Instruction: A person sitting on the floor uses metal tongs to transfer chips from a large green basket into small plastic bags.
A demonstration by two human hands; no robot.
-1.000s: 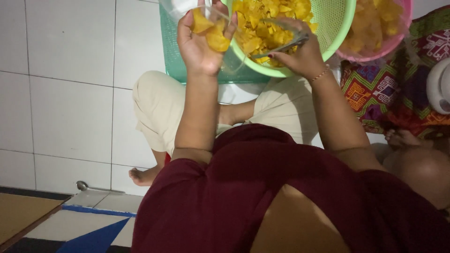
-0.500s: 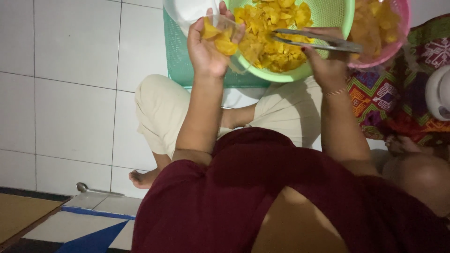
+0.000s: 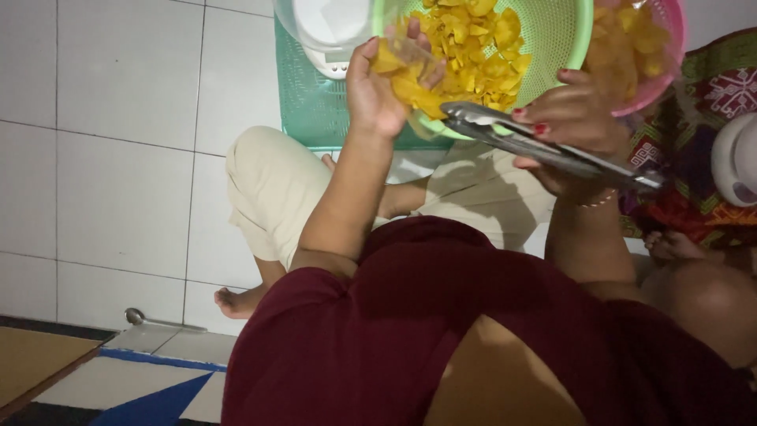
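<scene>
This looks like a home, with food being handled on the floor rather than at any counter. The white square-tiled floor carries everything: a person sits cross-legged and barefoot on it in cream trousers. In front stand a green perforated plastic basket and a pink plastic basket, both full of yellow chips, beside a white kitchen scale on a teal plastic tray. A patterned red and green woven cloth lies to one side, and a metal spoon rests on the tiles.
</scene>
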